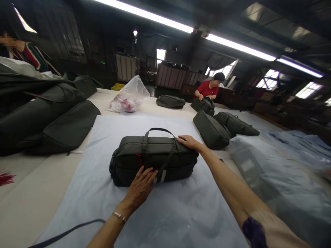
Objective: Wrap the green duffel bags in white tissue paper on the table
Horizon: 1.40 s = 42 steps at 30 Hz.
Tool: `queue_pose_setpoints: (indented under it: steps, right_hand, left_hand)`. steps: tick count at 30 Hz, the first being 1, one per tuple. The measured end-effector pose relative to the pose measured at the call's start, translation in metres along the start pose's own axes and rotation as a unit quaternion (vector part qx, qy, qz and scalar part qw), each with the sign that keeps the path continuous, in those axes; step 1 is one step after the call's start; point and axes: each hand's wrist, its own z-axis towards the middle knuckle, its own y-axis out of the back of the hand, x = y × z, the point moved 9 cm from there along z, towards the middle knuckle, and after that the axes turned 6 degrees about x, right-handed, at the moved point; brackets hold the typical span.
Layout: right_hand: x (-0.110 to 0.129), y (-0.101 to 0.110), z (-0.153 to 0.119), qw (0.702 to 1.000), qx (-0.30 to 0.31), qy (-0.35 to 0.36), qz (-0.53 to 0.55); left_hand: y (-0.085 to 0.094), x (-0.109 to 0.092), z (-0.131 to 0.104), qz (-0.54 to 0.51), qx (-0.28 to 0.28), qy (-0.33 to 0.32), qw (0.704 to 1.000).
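A black duffel bag [131,148] lies lengthwise in front of me on a pale blue sheet [165,213]. One carry handle arches up above its top, and a red pull cord hangs on its front. My left hand [142,184] rests with outstretched fingers against the lower front of the bag, beside a light grey strip. My right hand [188,141] lies over the top right end near a strap, its fingers extended. The bag's back and underside are hidden.
Dark bags [69,127] pile up at left; more bags [212,131] lie at right, near plastic-wrapped goods [258,168]. A clear plastic bag [131,94] with red contents stands behind. A person in red [207,89] handles a bag. Red threads [6,177] lie at left.
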Motion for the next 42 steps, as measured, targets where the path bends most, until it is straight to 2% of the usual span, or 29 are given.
queue_pose_setpoints:
  steps: [3, 5, 8, 14, 18, 22, 26, 33, 42]
  right_hand:
    - [-0.022, 0.001, -0.014, 0.999, -0.033, -0.043, 0.007]
    - [-0.028, 0.002, -0.019, 0.997, -0.051, -0.058, 0.012]
    - [-0.027, 0.003, -0.022, 0.996, -0.069, -0.052, 0.016]
    - [-0.021, -0.002, -0.035, 0.994, -0.089, -0.053, -0.014]
    - [-0.024, -0.01, -0.038, 0.994, -0.085, -0.06, -0.03]
    - [-0.031, -0.015, -0.03, 0.993, -0.071, -0.085, -0.031]
    - [-0.032, -0.018, -0.026, 0.993, -0.055, -0.104, -0.024]
    - [-0.03, -0.021, -0.036, 0.994, -0.043, -0.102, -0.022]
    - [-0.044, -0.024, -0.019, 0.992, -0.025, -0.124, 0.013]
  left_hand:
    - [-0.001, 0.003, -0.001, -0.023, 0.022, -0.004, 0.999]
    - [-0.002, 0.005, -0.001, -0.038, 0.039, -0.004, 0.999]
    - [-0.003, 0.007, -0.001, -0.047, 0.057, -0.006, 0.997]
    - [0.0, 0.007, -0.011, -0.049, 0.054, -0.042, 0.996]
    - [-0.002, 0.006, -0.017, -0.033, 0.048, -0.057, 0.997]
    - [-0.004, 0.005, -0.013, -0.001, 0.036, -0.028, 0.999]
    - [-0.005, 0.001, -0.014, 0.044, 0.017, -0.03, 0.998]
    - [-0.012, 0.007, -0.031, 0.069, 0.014, -0.057, 0.996]
    - [-0.01, 0.017, -0.015, -0.001, 0.007, -0.023, 1.0]
